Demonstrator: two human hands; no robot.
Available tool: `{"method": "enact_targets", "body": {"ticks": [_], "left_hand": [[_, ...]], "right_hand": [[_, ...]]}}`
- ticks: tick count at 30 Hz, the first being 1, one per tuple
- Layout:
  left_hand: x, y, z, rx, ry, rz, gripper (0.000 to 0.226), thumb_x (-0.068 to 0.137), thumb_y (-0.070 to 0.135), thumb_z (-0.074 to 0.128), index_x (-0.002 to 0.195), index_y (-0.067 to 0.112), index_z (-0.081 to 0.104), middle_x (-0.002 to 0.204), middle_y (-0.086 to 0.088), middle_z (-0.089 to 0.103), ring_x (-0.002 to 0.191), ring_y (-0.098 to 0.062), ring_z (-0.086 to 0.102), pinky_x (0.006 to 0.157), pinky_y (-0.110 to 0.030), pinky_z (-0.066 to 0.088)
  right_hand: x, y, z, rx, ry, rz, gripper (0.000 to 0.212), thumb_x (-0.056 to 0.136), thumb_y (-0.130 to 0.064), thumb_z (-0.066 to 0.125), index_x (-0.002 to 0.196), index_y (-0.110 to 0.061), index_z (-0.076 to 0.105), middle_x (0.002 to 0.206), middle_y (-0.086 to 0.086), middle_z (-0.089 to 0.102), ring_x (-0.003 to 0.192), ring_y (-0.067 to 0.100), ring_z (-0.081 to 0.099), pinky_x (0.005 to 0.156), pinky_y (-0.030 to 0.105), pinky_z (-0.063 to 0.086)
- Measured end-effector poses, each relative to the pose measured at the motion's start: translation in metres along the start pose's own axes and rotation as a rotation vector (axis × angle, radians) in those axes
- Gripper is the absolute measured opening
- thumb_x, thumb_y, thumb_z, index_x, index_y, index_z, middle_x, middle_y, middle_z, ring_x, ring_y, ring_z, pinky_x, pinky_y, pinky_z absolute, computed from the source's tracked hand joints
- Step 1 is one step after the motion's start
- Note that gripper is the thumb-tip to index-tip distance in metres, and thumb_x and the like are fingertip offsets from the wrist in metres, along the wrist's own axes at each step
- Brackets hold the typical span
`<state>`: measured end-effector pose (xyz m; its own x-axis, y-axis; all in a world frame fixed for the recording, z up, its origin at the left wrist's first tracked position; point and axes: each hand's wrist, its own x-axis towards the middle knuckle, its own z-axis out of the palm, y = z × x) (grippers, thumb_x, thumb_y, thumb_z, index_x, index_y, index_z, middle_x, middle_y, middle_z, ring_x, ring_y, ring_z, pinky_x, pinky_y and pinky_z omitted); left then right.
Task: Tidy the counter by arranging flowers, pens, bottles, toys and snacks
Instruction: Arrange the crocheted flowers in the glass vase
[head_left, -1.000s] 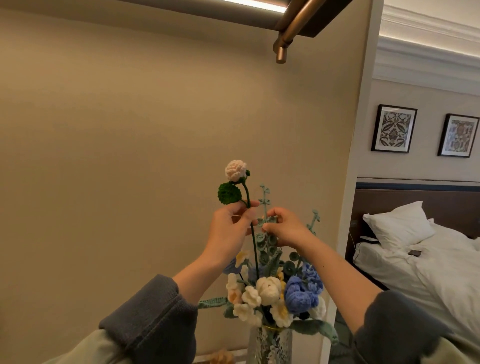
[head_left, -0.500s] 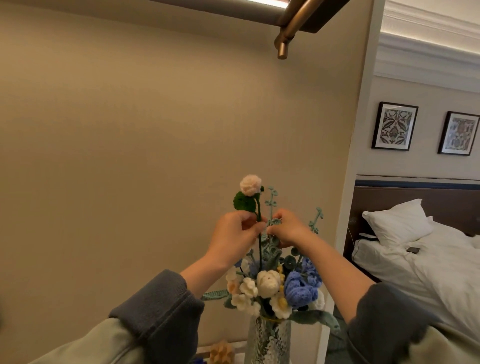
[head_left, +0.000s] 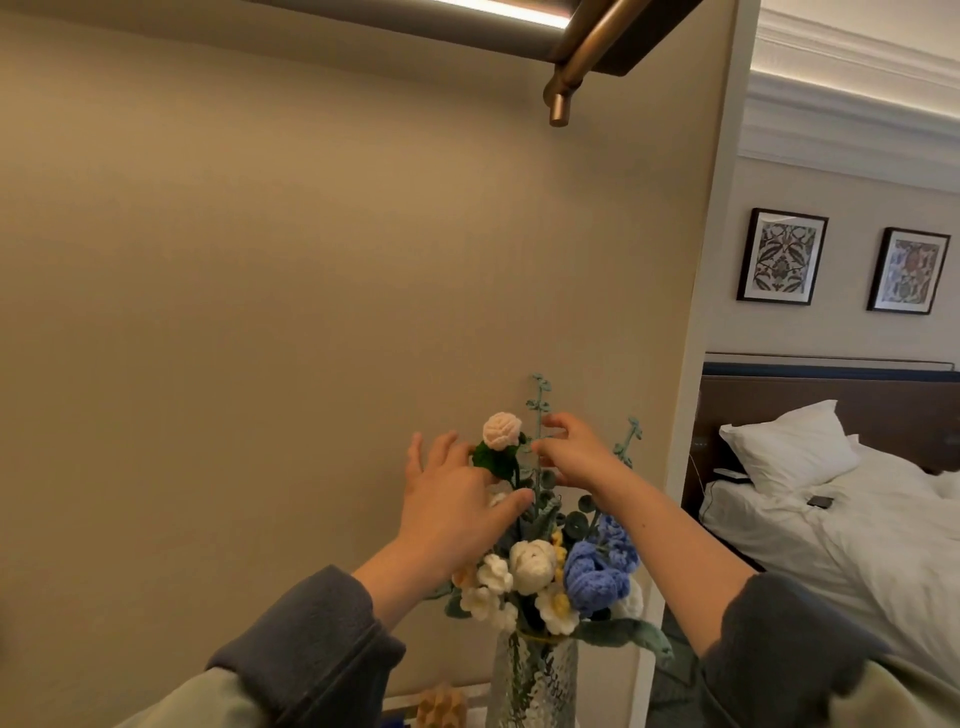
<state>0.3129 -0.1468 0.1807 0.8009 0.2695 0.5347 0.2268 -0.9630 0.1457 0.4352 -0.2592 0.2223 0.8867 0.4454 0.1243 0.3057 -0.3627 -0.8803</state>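
A textured glass vase (head_left: 532, 686) at the bottom centre holds a bouquet of crocheted flowers (head_left: 550, 571) in white, yellow and blue with teal sprigs. A pale pink crocheted rose (head_left: 501, 430) on a dark green stem stands in the bouquet, above the other blooms. My left hand (head_left: 452, 499) is just left of the rose, fingers spread, holding nothing. My right hand (head_left: 571, 452) hovers to the rose's right with fingers apart, close to a teal sprig (head_left: 537, 400). Both hands are off the stem.
A beige wall (head_left: 260, 312) rises right behind the vase. A brass rail (head_left: 566, 85) juts out overhead. A small yellow object (head_left: 441, 706) sits low beside the vase. Through the opening at right are a bed (head_left: 857, 530) and framed pictures (head_left: 782, 257).
The pink rose has gone down into the bouquet. Both hands, which pinched the stems before, have let go and spread their fingers.
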Motion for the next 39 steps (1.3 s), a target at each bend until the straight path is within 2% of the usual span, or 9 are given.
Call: {"method": "enact_targets", "body": {"ticks": [4,7,11,15,22,28,33,36,39], "left_hand": [[-0.007,-0.006,-0.007,-0.015,-0.025,-0.056,0.085,0.084,0.078,0.007,0.1,0.027,0.073,0.155,0.001,0.03,0.148,-0.018,0.001,0.115,-0.05,-0.017],[-0.012,-0.014,-0.014,-0.059,0.056,-0.078,0.07,0.094,0.063,0.012,0.086,0.029,0.073,0.142,0.004,0.045,0.144,-0.017,0.017,0.117,-0.046,-0.011],[-0.017,-0.021,-0.023,-0.185,0.25,-0.093,0.034,0.098,0.044,0.036,0.09,0.024,0.062,0.103,0.007,0.05,0.111,-0.017,0.044,0.117,-0.044,0.016],[-0.029,-0.019,-0.024,-0.446,0.349,-0.074,0.015,0.098,0.036,0.043,0.092,0.026,0.053,0.094,0.009,0.053,0.095,-0.014,0.048,0.094,-0.039,0.042],[-0.094,-0.002,-0.01,-0.893,0.453,-0.065,0.014,0.091,0.03,0.042,0.093,0.039,0.052,0.088,0.014,0.058,0.083,-0.007,0.055,0.069,-0.027,0.045],[-0.125,0.005,0.012,-0.986,0.329,0.016,0.01,0.088,0.026,0.047,0.087,0.033,0.055,0.071,0.004,0.059,0.06,-0.018,0.055,0.054,-0.044,0.045],[-0.149,0.005,0.029,-0.935,0.166,-0.05,0.011,0.078,0.022,0.044,0.071,0.029,0.05,0.054,-0.003,0.056,0.047,-0.019,0.05,0.051,-0.042,0.042],[-0.153,-0.001,0.049,-0.823,-0.102,-0.18,0.016,0.086,0.023,0.045,0.072,0.027,0.052,0.059,0.0,0.062,0.055,-0.021,0.059,0.055,-0.043,0.049],[-0.153,-0.002,0.073,-0.798,-0.532,-0.322,0.015,0.094,0.015,0.044,0.084,0.019,0.055,0.078,-0.002,0.066,0.066,-0.016,0.065,0.055,-0.034,0.055]], "right_hand": [[-0.007,-0.006,-0.005,0.036,0.027,-0.01,0.051,0.097,-0.021,0.054,0.145,-0.016,0.036,0.144,0.009,0.044,0.124,0.025,0.049,0.104,0.042,0.045],[-0.018,-0.011,-0.011,0.061,0.047,-0.036,0.048,0.098,-0.023,0.053,0.144,-0.016,0.039,0.145,0.008,0.043,0.121,0.022,0.047,0.103,0.039,0.043],[-0.039,-0.012,-0.018,0.074,0.106,-0.12,0.041,0.097,-0.022,0.053,0.138,-0.016,0.046,0.135,0.006,0.05,0.11,0.017,0.048,0.094,0.034,0.043],[-0.069,-0.009,-0.022,0.174,0.183,-0.199,0.029,0.097,-0.019,0.053,0.126,-0.021,0.054,0.122,0.0,0.056,0.112,0.017,0.053,0.096,0.036,0.046],[-0.149,-0.002,-0.017,0.492,0.277,-0.344,0.02,0.095,0.002,0.047,0.096,-0.009,0.064,0.088,0.009,0.07,0.082,0.021,0.07,0.076,0.033,0.06],[-0.19,0.005,-0.005,0.489,-0.121,-0.143,0.027,0.094,0.008,0.037,0.089,-0.003,0.062,0.078,0.015,0.07,0.065,0.025,0.07,0.062,0.034,0.061],[-0.199,0.041,0.012,0.012,-0.484,0.14,0.026,0.098,-0.004,0.038,0.104,-0.005,0.062,0.095,0.015,0.07,0.083,0.029,0.071,0.069,0.035,0.061],[-0.191,0.072,0.022,-0.237,-0.533,0.273,0.028,0.098,-0.009,0.04,0.121,-0.01,0.056,0.106,0.011,0.065,0.09,0.024,0.068,0.081,0.04,0.058],[-0.174,0.108,0.029,-0.264,-0.43,0.366,0.053,0.097,-0.02,0.049,0.146,-0.016,0.029,0.126,0.014,0.055,0.099,0.025,0.065,0.082,0.043,0.059]]}}
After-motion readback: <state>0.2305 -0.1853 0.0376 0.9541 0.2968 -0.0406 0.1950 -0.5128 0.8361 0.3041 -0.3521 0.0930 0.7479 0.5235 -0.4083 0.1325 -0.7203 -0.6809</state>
